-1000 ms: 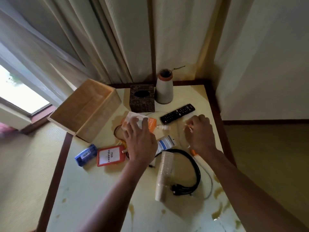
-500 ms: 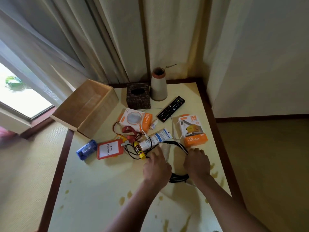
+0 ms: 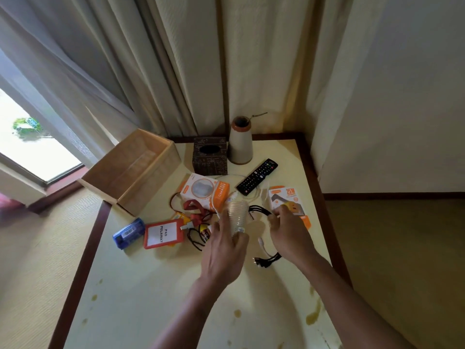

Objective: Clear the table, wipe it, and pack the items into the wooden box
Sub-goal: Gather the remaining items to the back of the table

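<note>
My left hand grips a stack of clear plastic cups, held upright above the table. Just to the right, my right hand pinches a black cable, whose plug end trails down onto the table. The open wooden box stands at the table's back left with nothing visible inside. An orange and white charger box lies beyond the cups. A second charger box is partly hidden by my right hand.
A black remote, a dark tissue box and a grey vase stand at the back. A red badge holder, a blue pack, a red lanyard and a glue stick lie left of my hands. Brown stains mark the near tabletop.
My left hand has picked the cup stack up off the table and stood it upright. My right hand has lifted part of the black cable, uncoiling it.
</note>
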`<state>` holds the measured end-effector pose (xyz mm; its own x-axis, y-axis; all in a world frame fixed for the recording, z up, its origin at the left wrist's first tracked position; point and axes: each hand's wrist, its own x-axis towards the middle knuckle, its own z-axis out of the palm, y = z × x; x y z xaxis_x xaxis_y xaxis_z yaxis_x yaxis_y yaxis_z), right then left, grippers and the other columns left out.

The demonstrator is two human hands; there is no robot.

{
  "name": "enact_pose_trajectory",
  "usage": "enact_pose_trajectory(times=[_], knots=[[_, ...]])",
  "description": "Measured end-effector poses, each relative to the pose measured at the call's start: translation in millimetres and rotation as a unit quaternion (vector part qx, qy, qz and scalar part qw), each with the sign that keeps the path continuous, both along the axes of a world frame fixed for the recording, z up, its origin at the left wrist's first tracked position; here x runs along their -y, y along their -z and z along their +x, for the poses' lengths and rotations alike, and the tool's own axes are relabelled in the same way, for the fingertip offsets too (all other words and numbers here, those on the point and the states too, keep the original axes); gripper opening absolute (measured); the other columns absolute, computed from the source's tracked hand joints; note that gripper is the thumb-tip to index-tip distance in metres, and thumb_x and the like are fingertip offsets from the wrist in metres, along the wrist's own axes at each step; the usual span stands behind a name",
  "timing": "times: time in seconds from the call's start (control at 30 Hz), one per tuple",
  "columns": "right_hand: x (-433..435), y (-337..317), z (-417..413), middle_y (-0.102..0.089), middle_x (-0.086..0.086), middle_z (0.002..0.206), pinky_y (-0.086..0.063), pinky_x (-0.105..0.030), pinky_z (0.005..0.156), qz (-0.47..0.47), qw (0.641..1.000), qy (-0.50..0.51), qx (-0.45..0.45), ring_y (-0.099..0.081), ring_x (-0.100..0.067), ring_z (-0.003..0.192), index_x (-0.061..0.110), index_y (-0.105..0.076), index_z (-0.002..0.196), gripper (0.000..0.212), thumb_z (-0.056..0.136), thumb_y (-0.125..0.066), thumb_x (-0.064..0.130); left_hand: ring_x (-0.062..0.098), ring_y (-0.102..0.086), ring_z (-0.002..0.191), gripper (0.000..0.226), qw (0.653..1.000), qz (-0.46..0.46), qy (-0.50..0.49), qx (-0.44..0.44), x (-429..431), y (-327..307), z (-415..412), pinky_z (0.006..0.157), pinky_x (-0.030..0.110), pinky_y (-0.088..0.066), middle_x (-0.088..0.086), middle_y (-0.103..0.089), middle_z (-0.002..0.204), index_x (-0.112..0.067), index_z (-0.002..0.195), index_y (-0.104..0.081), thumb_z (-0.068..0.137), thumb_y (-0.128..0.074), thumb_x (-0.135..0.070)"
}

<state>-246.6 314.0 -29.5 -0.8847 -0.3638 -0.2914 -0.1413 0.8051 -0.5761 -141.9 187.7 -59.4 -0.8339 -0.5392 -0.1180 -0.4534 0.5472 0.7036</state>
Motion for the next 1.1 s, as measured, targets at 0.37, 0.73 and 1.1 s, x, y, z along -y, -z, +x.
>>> enact_pose_trajectory(times=[0.37, 0.73, 1.1], knots=[[78.7, -37.3, -142.9, -0.076, -0.007, 0.078, -0.051, -0.031, 0.069, -0.189, 0.951, 0.127, 0.207, -0.067, -0.022, 0.076, 0.001, -0.073, 0.101, 0.02, 0.096, -0.054, 0.008, 0.017, -0.047, 0.103, 0.057, 0.997, -0.071, 0.019, 0.028, 68.2, -29.3, -119.2, 0.078, 0.035, -0.033, 0.007, -0.05, 0.138, -0.02, 0.151, -0.028, 0.102, -0.051, -0.039], [95.4, 44.7, -213.5, -0.074, -0.019, 0.103, -0.057, -0.049, 0.094, -0.231, 0.945, 0.113, 0.201, -0.069, -0.038, 0.103, 0.005, -0.074, 0.095, 0.013, 0.096, -0.062, 0.006, 0.031, -0.057, 0.114, 0.055, 0.983, -0.149, 0.065, 0.091, 93.1, 11.3, -180.7, 0.085, 0.043, -0.052, 0.013, -0.051, 0.133, -0.015, 0.146, -0.035, 0.1, -0.056, -0.037], [54.9, 75.0, -158.1, -0.062, -0.01, 0.125, -0.05, -0.048, 0.094, -0.069, 0.991, 0.018, -0.117, -0.055, -0.034, 0.115, 0.016, -0.061, 0.126, 0.039, 0.098, -0.049, 0.04, 0.033, -0.045, 0.116, 0.065, 0.943, -0.298, 0.118, 0.093, 88.3, 15.7, -167.8, 0.091, 0.045, -0.043, 0.018, -0.044, 0.138, -0.012, 0.153, -0.032, 0.097, -0.052, -0.037]])
